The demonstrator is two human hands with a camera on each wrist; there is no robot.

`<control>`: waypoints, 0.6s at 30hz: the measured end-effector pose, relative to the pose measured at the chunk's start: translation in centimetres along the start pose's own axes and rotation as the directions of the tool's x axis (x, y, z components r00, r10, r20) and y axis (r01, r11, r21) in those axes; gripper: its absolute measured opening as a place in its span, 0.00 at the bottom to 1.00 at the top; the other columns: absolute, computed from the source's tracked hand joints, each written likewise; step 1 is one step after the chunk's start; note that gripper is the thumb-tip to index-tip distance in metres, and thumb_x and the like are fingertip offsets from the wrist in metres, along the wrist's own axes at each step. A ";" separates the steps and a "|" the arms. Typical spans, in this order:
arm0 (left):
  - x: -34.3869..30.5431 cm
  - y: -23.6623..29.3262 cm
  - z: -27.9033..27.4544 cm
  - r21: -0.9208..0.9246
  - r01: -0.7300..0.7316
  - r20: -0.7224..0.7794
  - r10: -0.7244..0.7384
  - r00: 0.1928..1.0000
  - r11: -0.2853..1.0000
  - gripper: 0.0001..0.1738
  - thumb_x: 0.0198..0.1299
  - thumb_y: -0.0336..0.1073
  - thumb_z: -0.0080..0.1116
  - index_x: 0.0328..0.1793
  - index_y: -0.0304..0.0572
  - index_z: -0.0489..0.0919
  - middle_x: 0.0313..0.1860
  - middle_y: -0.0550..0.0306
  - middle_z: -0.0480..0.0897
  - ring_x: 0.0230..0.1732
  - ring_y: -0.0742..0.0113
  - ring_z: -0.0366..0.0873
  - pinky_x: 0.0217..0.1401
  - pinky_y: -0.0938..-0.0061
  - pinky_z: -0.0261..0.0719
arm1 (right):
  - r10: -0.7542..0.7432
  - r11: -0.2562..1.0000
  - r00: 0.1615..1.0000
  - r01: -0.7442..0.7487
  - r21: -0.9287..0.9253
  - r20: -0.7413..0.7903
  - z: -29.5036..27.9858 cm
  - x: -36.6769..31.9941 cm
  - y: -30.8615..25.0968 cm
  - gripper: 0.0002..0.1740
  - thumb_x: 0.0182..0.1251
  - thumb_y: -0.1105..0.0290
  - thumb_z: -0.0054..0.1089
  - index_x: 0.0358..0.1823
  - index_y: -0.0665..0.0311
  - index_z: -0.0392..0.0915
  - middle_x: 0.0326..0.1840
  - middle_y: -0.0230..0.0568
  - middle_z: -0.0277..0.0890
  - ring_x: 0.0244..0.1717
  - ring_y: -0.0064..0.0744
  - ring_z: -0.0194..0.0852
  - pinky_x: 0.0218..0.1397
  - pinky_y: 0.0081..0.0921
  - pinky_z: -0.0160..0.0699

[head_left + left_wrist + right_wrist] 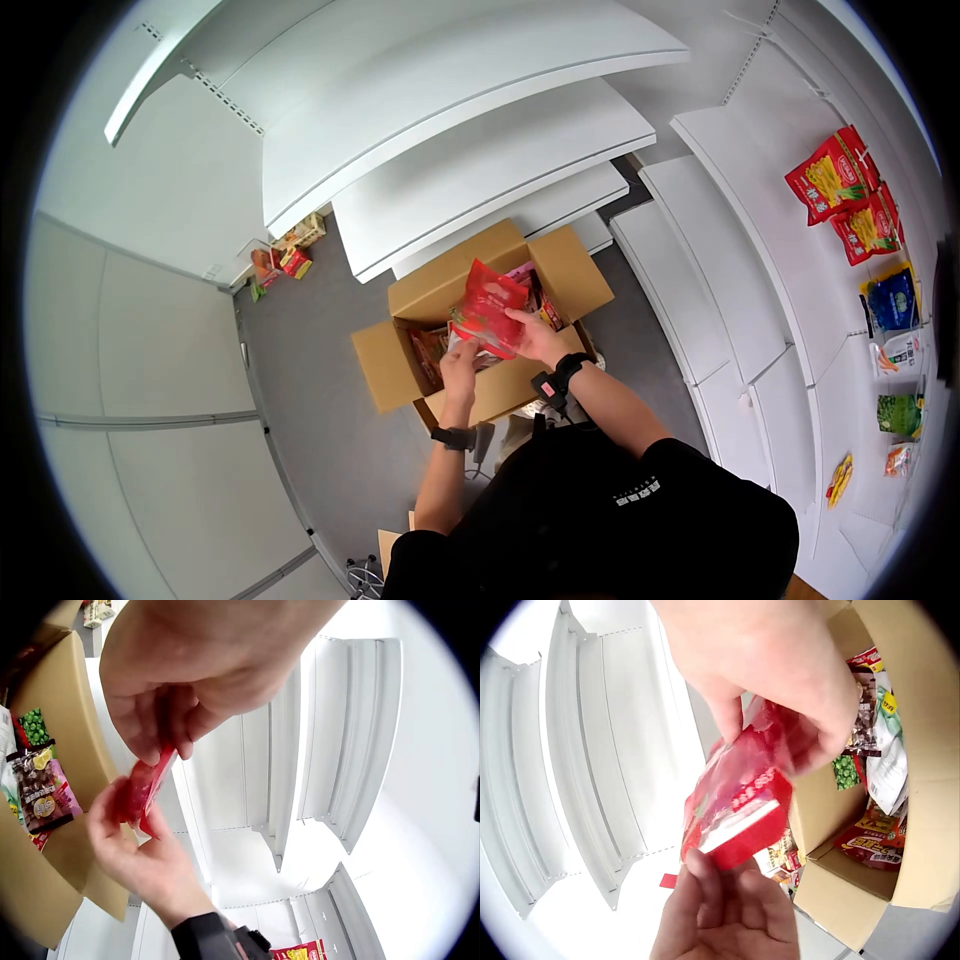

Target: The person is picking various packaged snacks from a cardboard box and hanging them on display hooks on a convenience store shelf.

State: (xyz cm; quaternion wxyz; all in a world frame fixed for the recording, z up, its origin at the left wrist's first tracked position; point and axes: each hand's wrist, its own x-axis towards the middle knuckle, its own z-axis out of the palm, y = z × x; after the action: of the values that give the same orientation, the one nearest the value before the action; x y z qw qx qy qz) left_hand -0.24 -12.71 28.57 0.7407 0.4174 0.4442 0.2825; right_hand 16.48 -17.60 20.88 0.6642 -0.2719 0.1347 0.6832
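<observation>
A red plastic food packet (488, 312) with a see-through part is held above an open cardboard box (402, 300). My left hand (460, 372) pinches one edge of it between thumb and fingers. At the other end my right hand (538, 338) grips the packet. The right wrist view shows the red packet (744, 799) close up, with the right hand (769, 667) at its top and the left hand (724, 915) at its lower edge. Inside the box lie several snack packs, among them a dark brown pack (45, 786) and a green pack (846, 772).
White shelves (480, 120) rise behind the box, with more shelving (690, 270) to the right. Red bags (835, 180) and other packs hang on the right wall. A few small packages (297, 248) lie on the grey floor (310, 350) at the left.
</observation>
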 end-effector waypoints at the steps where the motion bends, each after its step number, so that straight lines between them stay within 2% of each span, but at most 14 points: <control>1: -0.5 -0.2 -0.1 0.009 -0.010 0.005 0.010 1.000 1.000 0.10 0.64 0.37 0.54 0.37 0.39 0.81 0.36 0.60 0.82 0.38 0.72 0.79 0.45 0.76 0.78 | -0.012 1.000 0.999 0.011 0.018 0.032 1.3 -1.0 -0.3 0.16 0.63 0.69 0.59 0.52 0.59 0.72 0.51 0.37 0.77 0.50 0.36 0.77 0.56 0.37 0.76; 4: -1.6 -1.3 -0.9 0.026 -0.010 0.006 0.010 1.000 1.000 0.10 0.64 0.37 0.55 0.39 0.38 0.82 0.37 0.59 0.83 0.39 0.72 0.79 0.47 0.76 0.77 | -0.124 0.985 0.984 0.137 -0.101 0.128 4.1 -3.4 -1.4 0.17 0.64 0.70 0.58 0.54 0.60 0.70 0.51 0.36 0.77 0.51 0.36 0.76 0.55 0.36 0.76; 7: -2.1 -2.4 -1.3 0.032 0.016 0.000 -0.016 1.000 0.999 0.11 0.63 0.38 0.56 0.40 0.37 0.82 0.37 0.57 0.84 0.40 0.70 0.80 0.48 0.75 0.77 | -0.195 0.956 0.977 0.208 -0.207 0.085 4.8 -5.0 -3.1 0.18 0.63 0.72 0.59 0.55 0.60 0.70 0.50 0.35 0.77 0.51 0.33 0.77 0.53 0.35 0.77; 11: -2.6 -2.4 -0.7 0.026 0.015 0.041 -0.016 0.999 1.000 0.12 0.63 0.39 0.56 0.42 0.36 0.81 0.40 0.56 0.84 0.42 0.68 0.81 0.50 0.74 0.77 | -0.283 0.884 0.940 0.332 -0.328 0.189 6.9 -7.8 -4.6 0.19 0.64 0.72 0.58 0.56 0.61 0.70 0.50 0.37 0.76 0.49 0.29 0.77 0.50 0.32 0.79; 14: -2.8 -1.9 0.2 0.032 -0.003 0.075 0.001 0.997 0.999 0.12 0.64 0.39 0.55 0.42 0.36 0.81 0.40 0.57 0.83 0.42 0.69 0.80 0.49 0.74 0.76 | -0.325 0.833 0.930 0.369 -0.413 0.174 7.2 -8.8 -5.7 0.19 0.64 0.71 0.58 0.56 0.62 0.70 0.51 0.34 0.76 0.49 0.26 0.77 0.49 0.30 0.78; 18: -3.0 -0.7 1.5 0.025 -0.058 0.100 0.055 0.993 0.998 0.12 0.65 0.38 0.54 0.44 0.36 0.80 0.38 0.59 0.82 0.41 0.71 0.79 0.48 0.76 0.75 | -0.390 0.802 0.908 0.417 -0.427 0.154 7.9 -10.4 -6.5 0.18 0.67 0.69 0.56 0.57 0.64 0.69 0.51 0.36 0.75 0.49 0.27 0.77 0.49 0.28 0.80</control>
State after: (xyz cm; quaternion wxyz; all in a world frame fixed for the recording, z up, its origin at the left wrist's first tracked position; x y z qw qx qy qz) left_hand -0.17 -15.96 29.66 0.7475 0.4538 0.3988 0.2761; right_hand 21.01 -21.40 34.22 0.7165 -0.4205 -0.1077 0.5461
